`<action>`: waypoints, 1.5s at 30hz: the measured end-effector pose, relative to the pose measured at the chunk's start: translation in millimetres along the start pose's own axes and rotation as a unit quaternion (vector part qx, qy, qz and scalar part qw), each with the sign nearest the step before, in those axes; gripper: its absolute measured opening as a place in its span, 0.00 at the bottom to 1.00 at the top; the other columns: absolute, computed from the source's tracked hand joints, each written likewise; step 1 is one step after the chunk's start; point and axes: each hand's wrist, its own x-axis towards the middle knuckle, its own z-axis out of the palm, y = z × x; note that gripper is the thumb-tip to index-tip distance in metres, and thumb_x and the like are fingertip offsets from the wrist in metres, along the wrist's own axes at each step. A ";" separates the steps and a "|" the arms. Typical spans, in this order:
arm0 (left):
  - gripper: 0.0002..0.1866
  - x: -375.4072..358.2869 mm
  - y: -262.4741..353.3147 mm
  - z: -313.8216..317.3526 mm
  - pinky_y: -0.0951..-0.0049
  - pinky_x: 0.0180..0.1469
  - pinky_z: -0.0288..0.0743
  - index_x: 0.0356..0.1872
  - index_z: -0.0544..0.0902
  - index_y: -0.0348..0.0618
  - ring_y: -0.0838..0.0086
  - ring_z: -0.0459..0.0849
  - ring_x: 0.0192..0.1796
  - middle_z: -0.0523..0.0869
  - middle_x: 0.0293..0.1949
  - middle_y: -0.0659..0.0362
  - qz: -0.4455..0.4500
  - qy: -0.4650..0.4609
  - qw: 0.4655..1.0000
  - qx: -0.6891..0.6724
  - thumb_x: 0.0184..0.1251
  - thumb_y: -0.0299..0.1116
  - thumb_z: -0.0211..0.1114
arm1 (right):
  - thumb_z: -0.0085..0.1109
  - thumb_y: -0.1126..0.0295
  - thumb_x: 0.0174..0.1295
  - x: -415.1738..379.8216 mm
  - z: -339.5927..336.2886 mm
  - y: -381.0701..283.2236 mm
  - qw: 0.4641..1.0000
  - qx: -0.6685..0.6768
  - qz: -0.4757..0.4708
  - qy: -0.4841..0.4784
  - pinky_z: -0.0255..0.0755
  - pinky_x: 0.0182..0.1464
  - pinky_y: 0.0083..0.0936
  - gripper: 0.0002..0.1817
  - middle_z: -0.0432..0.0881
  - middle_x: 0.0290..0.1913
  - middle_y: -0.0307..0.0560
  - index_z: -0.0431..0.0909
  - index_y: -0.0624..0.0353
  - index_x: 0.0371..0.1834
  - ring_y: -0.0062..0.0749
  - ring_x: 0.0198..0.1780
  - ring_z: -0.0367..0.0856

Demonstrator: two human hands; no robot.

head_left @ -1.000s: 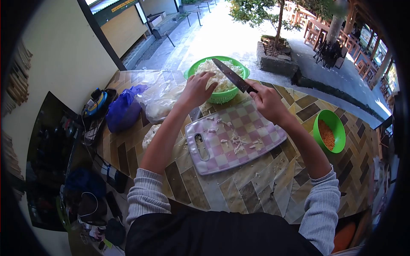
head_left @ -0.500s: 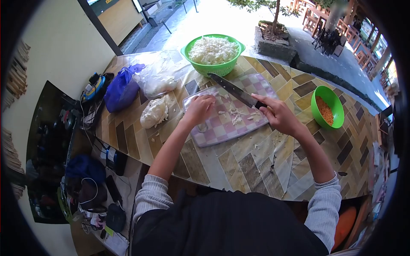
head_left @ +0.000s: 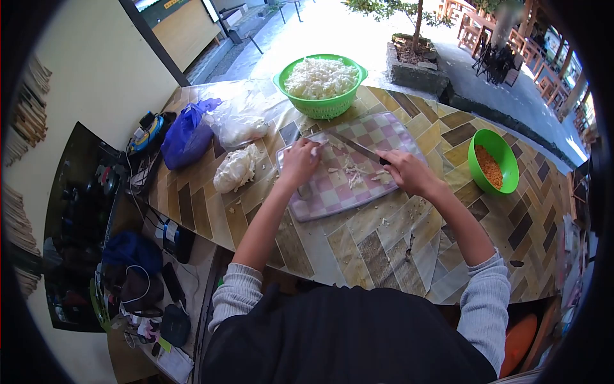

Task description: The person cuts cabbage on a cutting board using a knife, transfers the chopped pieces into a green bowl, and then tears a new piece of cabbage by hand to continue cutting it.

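A pink and white checked cutting board [head_left: 345,192] lies on the table with white shreds scattered over it. My right hand [head_left: 403,170] is closed around the dark handle of a knife [head_left: 355,146], whose blade points up and left over the board. At the board's left side, my left hand [head_left: 300,161] has its fingers curled down on something pale that is mostly hidden under them. Left of the board sits a pale, leafy lump [head_left: 235,169]. Behind the board stands a green colander [head_left: 323,107] heaped with white shreds [head_left: 321,78].
A green bowl [head_left: 511,168] with orange bits stands at the right. Blue [head_left: 185,137] and clear [head_left: 238,128] plastic bags lie at the back left. Below them, a cluttered side surface holds cables and a dark pouch [head_left: 174,326]. Small scraps dot the patterned table [head_left: 377,256].
The knife blade has turned and come down toward the board, away from the colander. My right hand has shifted slightly down with it. My left hand stays at the board's left side.
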 end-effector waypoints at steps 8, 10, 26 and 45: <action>0.10 -8.2 11.6 -33.7 0.63 0.51 0.76 0.46 0.83 0.39 0.59 0.85 0.46 0.85 0.45 0.50 0.038 0.108 0.981 -0.153 0.66 0.25 0.59 | 0.55 0.77 0.62 -29.3 -13.7 -5.6 0.995 0.078 -0.065 0.024 0.74 0.49 0.40 0.22 0.81 0.46 0.57 0.73 0.59 0.62 0.53 0.45 0.80; 0.11 -13.3 6.3 -37.2 0.61 0.51 0.76 0.47 0.83 0.39 0.58 0.85 0.46 0.85 0.45 0.49 -0.009 0.141 0.980 -0.141 0.66 0.26 0.59 | 0.55 0.77 0.62 -37.7 -12.9 -16.0 0.994 0.090 -0.068 -0.012 0.74 0.48 0.40 0.22 0.81 0.45 0.56 0.72 0.59 0.62 0.52 0.44 0.81; 0.15 -8.3 4.6 -31.3 0.58 0.58 0.72 0.52 0.81 0.38 0.51 0.80 0.55 0.82 0.53 0.48 -0.044 0.098 0.988 -0.115 0.66 0.29 0.58 | 0.56 0.72 0.64 -64.4 -3.4 7.3 0.994 -0.043 -0.098 -0.038 0.77 0.32 0.38 0.24 0.78 0.35 0.47 0.70 0.50 0.65 0.46 0.32 0.82; 0.22 -13.3 74.8 11.8 0.57 0.65 0.67 0.60 0.72 0.27 0.48 0.74 0.63 0.75 0.62 0.40 -0.017 0.081 0.982 -0.168 0.68 0.28 0.55 | 0.49 0.76 0.67 -87.3 21.1 -0.2 0.969 0.163 0.163 0.092 0.70 0.59 0.37 0.22 0.77 0.55 0.69 0.68 0.69 0.64 0.59 0.57 0.77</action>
